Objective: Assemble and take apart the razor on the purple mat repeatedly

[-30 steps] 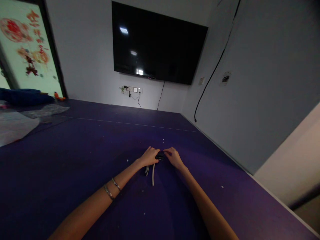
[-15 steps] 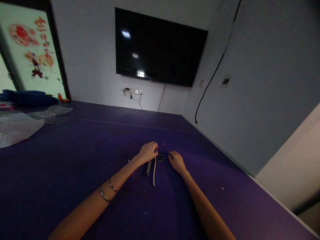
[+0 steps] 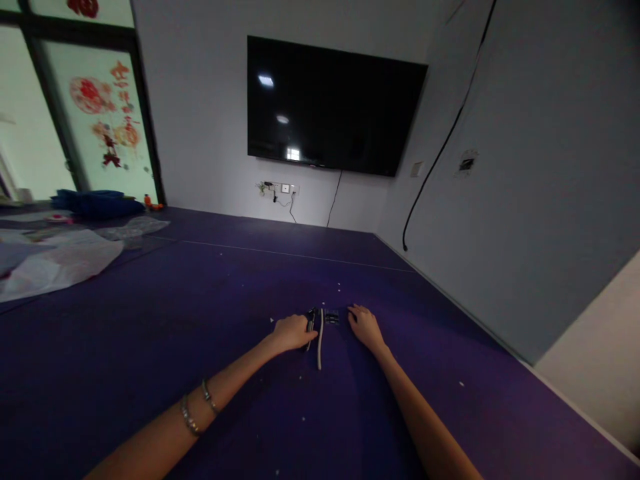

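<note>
I count one left hand (image 3: 294, 332), one right hand (image 3: 366, 327), two bracelets (image 3: 189, 419), one television (image 3: 335, 107), one loose pale strip (image 3: 320, 343), one thick black cable (image 3: 445, 143); dark pieces (image 3: 332, 318) too small to count.

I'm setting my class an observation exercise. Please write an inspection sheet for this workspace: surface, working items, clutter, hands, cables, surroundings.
Surface: broad flat purple surface, crossed by a thin pale line.
Working items: slim dark-and-pale item, kind unclear; long, thin, off-white strip; small dark pieces beside it.
Clutter: scattered tiny white specks; whitish plastic-looking sheeting; dark-blue fabric-like heap.
Hands: bare left hand at the slim item, firmness of grip unclear; bare right hand right of the dark pieces, holding nothing visible.
Cables: thick black cable hanging at the right wall; thin black cord below the television.
Surroundings: wide black flat-screen television; glass door with red decorations.
</note>
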Demonstrator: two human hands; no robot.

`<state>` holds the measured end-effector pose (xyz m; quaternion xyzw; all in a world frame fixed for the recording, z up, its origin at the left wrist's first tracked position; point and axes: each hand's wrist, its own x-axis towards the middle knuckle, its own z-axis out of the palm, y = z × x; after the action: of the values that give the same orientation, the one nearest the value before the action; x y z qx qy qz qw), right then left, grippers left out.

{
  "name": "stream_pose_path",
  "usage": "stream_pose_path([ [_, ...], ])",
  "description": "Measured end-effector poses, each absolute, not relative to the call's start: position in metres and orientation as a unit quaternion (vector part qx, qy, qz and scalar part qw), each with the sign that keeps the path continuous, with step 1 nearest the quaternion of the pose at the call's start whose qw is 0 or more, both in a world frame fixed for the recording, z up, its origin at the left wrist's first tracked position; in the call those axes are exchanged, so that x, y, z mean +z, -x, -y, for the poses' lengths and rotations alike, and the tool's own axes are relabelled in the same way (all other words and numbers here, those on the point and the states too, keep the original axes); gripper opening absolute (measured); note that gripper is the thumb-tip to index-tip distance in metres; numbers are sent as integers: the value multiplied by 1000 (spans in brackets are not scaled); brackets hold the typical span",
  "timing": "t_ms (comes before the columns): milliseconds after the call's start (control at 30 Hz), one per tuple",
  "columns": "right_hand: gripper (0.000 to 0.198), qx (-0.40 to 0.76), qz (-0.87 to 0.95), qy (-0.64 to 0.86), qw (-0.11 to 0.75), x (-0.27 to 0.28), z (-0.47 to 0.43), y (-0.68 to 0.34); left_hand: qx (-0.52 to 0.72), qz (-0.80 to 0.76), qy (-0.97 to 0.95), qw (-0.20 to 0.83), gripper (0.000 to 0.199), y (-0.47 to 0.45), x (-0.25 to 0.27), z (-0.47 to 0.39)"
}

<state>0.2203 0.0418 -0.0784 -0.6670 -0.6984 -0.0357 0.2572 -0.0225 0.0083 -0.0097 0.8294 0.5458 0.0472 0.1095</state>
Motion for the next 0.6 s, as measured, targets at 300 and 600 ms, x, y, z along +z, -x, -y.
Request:
stream_pose_path([
  [300,36,-38,695,668,264,-78,-41,-218,39,-543,-837,47,32,15,-20,6],
  [600,32,18,674,640,369,-67,-40,-224,58,-553,-828,67,30,20,-20,6],
])
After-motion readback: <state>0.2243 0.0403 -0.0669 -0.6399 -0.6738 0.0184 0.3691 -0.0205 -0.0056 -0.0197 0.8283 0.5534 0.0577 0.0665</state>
